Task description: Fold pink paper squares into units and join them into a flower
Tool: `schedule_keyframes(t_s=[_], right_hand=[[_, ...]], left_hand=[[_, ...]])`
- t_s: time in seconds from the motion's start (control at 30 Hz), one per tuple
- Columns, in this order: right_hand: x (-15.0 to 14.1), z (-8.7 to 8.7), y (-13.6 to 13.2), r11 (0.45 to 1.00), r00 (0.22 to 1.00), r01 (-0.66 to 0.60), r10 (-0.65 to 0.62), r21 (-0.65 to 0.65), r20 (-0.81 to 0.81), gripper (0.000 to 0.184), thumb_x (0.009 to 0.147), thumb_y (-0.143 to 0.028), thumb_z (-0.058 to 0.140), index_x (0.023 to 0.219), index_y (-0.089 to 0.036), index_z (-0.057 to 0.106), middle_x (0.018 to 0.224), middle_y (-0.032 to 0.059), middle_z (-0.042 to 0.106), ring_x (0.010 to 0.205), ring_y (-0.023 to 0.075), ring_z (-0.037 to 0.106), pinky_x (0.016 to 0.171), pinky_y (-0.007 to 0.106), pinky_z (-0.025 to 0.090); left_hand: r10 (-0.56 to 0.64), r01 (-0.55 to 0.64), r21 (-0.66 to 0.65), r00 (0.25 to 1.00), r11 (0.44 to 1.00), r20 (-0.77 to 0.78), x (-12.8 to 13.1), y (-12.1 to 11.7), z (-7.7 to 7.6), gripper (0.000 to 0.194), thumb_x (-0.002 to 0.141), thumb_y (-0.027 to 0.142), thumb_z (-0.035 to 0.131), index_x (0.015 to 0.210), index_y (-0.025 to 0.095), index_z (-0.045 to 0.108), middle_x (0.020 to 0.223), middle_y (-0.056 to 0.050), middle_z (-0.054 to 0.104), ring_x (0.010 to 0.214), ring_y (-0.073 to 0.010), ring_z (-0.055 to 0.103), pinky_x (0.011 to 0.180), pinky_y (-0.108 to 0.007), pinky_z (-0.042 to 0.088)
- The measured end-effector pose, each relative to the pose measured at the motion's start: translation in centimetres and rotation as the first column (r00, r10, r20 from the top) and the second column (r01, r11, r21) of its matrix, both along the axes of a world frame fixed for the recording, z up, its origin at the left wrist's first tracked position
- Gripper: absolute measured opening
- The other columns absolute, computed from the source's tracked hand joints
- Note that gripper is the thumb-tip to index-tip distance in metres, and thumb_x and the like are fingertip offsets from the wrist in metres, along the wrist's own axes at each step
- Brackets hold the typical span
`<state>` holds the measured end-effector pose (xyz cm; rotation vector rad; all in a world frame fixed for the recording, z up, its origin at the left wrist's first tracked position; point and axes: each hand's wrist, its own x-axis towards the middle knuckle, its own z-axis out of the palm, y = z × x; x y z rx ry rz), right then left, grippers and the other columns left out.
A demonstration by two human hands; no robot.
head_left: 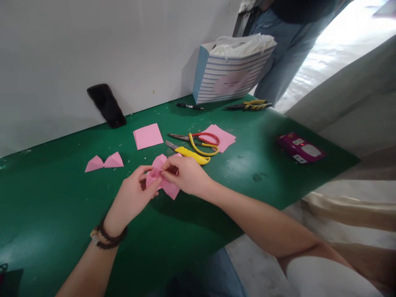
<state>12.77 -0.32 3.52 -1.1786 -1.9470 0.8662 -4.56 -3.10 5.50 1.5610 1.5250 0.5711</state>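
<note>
Between my two hands is a folded pink paper piece (171, 189) with several pointed petals, held just above the green table. My left hand (136, 189), with dark beads at the wrist, grips its left side between thumb and fingers. From the right, my right hand (184, 173) pinches the paper near its middle. Just beyond my right hand lie a yellow utility knife (193, 155) and scissors (198, 140) with red and yellow handles. Farther left rests another folded pink paper shape (105, 161) with two wings. A stack of pink paper squares (148, 136) lies behind it.
More pink sheets (224, 138) lie partly under the scissors. A black phone (108, 105) leans on the wall. At the back are a pen (189, 106), pliers (247, 105) and a striped paper bag (232, 76). A purple box (301, 147) sits right. A person in jeans (278, 53) stands behind.
</note>
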Motion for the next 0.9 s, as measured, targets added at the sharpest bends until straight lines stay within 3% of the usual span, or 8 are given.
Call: schedule_keyframes(t_s=[0.1,0.27,0.37,0.5,0.67,0.8,0.9], right_hand=[[0.1,0.1,-0.1,1.0,0.999,0.016,-0.016,0.02,-0.035,0.006,0.078,-0.013,0.061,0.075,-0.017,0.064,0.068,-0.0019,0.066,0.061,0.0094,0.056,0.058,0.021,0.041],[0.0,0.1,-0.3,0.995,0.998,-0.008,0.014,0.1,-0.065,0.006,0.079,-0.015,0.061,0.073,-0.016,0.062,0.067,-0.002,0.063,0.06,0.0087,0.053,0.057,0.02,0.04],[0.3,0.6,0.0,0.993,0.994,0.006,0.007,0.116,-0.106,0.005,0.08,-0.016,0.06,0.075,-0.016,0.062,0.068,-0.0019,0.063,0.06,0.0083,0.054,0.056,0.02,0.041],[1.7,1.7,0.2,0.986,0.983,0.082,-0.057,0.144,-0.173,0.005,0.083,-0.018,0.056,0.083,-0.017,0.06,0.075,-0.0008,0.064,0.06,0.0085,0.054,0.056,0.022,0.043],[3.9,2.2,-0.9,0.959,0.982,0.186,-0.179,0.213,-0.053,0.005,0.079,-0.017,0.055,0.082,-0.02,0.054,0.075,-0.0011,0.06,0.061,0.0101,0.052,0.056,0.024,0.042],[3.3,2.4,0.0,0.932,0.967,0.174,-0.223,0.318,0.126,0.009,0.077,-0.014,0.05,0.084,-0.019,0.053,0.078,0.0009,0.06,0.065,0.0124,0.052,0.061,0.025,0.04],[0.8,2.9,2.3,0.939,0.89,0.032,-0.182,0.341,0.418,0.014,0.078,-0.012,0.047,0.09,-0.018,0.052,0.086,0.0046,0.06,0.072,0.0157,0.054,0.058,0.026,0.035]], left_hand=[[0.009,0.01,-0.127,0.989,0.992,0.149,0.2,0.0,0.0,0.039,0.078,0.03,0.06,0.114,0.019,0.052,0.079,-0.003,0.069,0.062,-0.0177,0.069,0.057,-0.031,0.058],[0.084,-0.054,-0.131,0.967,0.99,0.24,0.8,-0.1,0.1,0.035,0.076,0.023,0.059,0.11,0.015,0.053,0.068,0.0,0.066,0.054,-0.014,0.064,0.049,-0.025,0.053],[0.085,-0.057,-0.125,0.969,0.991,0.232,0.6,0.0,0.5,0.051,0.076,0.03,0.063,0.123,0.015,0.048,0.072,-0.001,0.067,0.057,-0.0157,0.066,0.052,-0.027,0.055],[0.036,-0.031,-0.081,0.998,0.996,0.056,-1.4,-0.1,2.4,0.078,0.073,0.046,0.069,0.14,0.022,0.037,0.102,-0.008,0.069,0.061,-0.0164,0.069,0.056,-0.03,0.057],[0.161,-0.124,0.181,0.965,0.976,-0.205,-4.2,0.0,4.7,0.06,0.073,0.054,0.063,0.124,0.023,0.056,0.103,-0.008,0.071,0.065,-0.0189,0.069,0.055,-0.03,0.053],[0.173,-0.058,0.256,0.872,0.965,-0.457,-5.3,0.9,4.0,0.04,0.074,0.046,0.062,0.109,0.026,0.065,0.096,-0.004,0.072,0.078,-0.0222,0.069,0.065,-0.031,0.051],[0.162,-0.024,0.249,0.818,0.968,-0.552,-7.1,2.0,3.1,0.035,0.075,0.043,0.063,0.105,0.025,0.066,0.095,-0.003,0.073,0.08,-0.0237,0.068,0.065,-0.032,0.049]])
